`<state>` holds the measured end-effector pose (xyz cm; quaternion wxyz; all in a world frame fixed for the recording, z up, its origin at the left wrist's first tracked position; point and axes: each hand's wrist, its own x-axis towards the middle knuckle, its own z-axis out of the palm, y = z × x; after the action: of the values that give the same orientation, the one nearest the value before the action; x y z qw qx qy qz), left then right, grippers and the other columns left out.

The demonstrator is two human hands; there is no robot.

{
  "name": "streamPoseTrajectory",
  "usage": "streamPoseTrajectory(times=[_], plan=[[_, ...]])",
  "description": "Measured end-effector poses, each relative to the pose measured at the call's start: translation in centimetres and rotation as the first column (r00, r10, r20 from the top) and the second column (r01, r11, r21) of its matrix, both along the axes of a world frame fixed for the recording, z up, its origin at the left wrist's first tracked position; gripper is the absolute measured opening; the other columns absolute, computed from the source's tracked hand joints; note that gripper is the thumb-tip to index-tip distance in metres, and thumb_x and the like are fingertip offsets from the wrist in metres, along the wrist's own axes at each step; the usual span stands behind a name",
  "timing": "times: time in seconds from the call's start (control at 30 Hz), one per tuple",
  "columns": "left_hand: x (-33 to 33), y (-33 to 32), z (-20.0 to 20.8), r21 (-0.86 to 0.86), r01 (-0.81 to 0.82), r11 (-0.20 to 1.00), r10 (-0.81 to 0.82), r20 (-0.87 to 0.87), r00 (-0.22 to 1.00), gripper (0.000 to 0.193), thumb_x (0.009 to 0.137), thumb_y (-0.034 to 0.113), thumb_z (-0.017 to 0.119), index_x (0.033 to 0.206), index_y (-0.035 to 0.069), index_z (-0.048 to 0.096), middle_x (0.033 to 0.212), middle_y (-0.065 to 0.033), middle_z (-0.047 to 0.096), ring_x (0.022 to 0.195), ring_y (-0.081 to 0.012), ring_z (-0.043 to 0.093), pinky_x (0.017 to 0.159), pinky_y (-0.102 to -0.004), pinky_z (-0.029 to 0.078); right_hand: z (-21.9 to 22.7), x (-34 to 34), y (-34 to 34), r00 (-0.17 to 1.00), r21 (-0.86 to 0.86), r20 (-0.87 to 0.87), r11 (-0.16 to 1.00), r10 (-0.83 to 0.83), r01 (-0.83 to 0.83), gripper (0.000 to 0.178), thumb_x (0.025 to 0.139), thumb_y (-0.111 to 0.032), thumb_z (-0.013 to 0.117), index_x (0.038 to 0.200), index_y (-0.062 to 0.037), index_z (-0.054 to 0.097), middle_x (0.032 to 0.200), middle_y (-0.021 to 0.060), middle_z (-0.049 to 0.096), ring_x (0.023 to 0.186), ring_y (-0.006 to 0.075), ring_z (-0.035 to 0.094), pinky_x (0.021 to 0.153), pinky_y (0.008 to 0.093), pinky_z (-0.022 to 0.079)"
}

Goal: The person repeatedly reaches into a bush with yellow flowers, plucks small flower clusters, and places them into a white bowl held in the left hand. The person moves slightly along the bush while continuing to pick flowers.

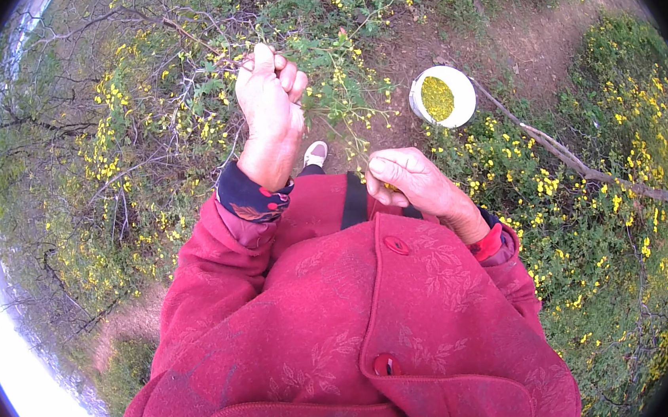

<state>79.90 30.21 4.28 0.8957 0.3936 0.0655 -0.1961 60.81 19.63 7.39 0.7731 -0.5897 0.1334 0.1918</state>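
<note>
My left hand (271,103) is raised at the left of centre, its fingers closed round a thin branch (234,60). From there a leafy sprig (344,96) with small yellow blossoms and buds hangs down between my two hands. Close to the sprig's lower tip, in front of my chest, is my right hand (415,181). Its fingers are curled in, and a bit of yellow shows beneath them, apparently picked yellow blossoms. Most of what lies in that palm is hidden.
A white bucket (463,94) with yellow blossoms inside stands on the dirt ahead to the right. Beside it, a long bare stick (551,146) slants across low flowering shrubs (588,210). Thorny, tangled branches (104,125) fill the left. My shoe (316,154) shows below the sprig.
</note>
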Motion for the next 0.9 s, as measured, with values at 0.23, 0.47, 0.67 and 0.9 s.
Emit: streamPoseTrajectory(times=[0.23,0.47,0.67,0.9], plan=[[0.5,0.6,0.4,0.004,-0.041,0.999,0.041,-0.015,0.999,0.02,0.092,0.018,0.045,0.075,0.009,0.041,0.064,-0.0002,0.043,0.042,-0.0078,0.031,0.035,-0.0217,0.021,-0.4,-0.2,-0.1,0.979,0.22,-0.043,0.954,-0.199,0.204,0.028,0.087,-0.027,0.046,0.086,-0.0003,0.056,0.069,0.0046,0.055,0.048,0.0027,0.036,0.041,0.0161,0.027],[-1.2,0.2,1.1,-0.022,-0.024,0.999,0.025,0.038,0.999,0.02,0.091,0.017,0.046,0.073,0.012,0.039,0.064,0.0003,0.043,0.04,-0.0072,0.029,0.034,-0.0222,0.019,-1.1,3.2,0.5,0.975,0.088,0.099,0.978,-0.197,0.189,0.044,0.088,-0.044,0.046,0.092,-0.0019,0.057,0.071,0.0019,0.055,0.049,0.002,0.036,0.041,0.0157,0.026],[-1.4,0.5,1.5,-0.006,-0.057,0.998,0.057,0.029,0.998,0.019,0.09,0.015,0.047,0.074,0.011,0.039,0.061,0.0007,0.042,0.037,-0.007,0.027,0.034,-0.0226,0.018,-0.7,3.6,1.2,0.966,0.001,0.1,0.971,-0.239,0.24,0.036,0.093,-0.033,0.041,0.077,-0.0035,0.056,0.056,-0.0017,0.047,0.043,0.0022,0.033,0.04,0.0166,0.025],[-1.4,0.6,1.1,-0.022,-0.037,0.999,0.037,-0.002,0.999,0.018,0.09,0.015,0.048,0.074,0.01,0.04,0.061,0.0003,0.042,0.038,-0.007,0.027,0.034,-0.0226,0.018,0.1,2.0,1.1,0.982,0.014,0.035,0.983,-0.184,0.184,0.036,0.092,-0.032,0.042,0.076,-0.0026,0.056,0.056,-0.0007,0.048,0.043,0.0026,0.033,0.039,0.0171,0.025]])
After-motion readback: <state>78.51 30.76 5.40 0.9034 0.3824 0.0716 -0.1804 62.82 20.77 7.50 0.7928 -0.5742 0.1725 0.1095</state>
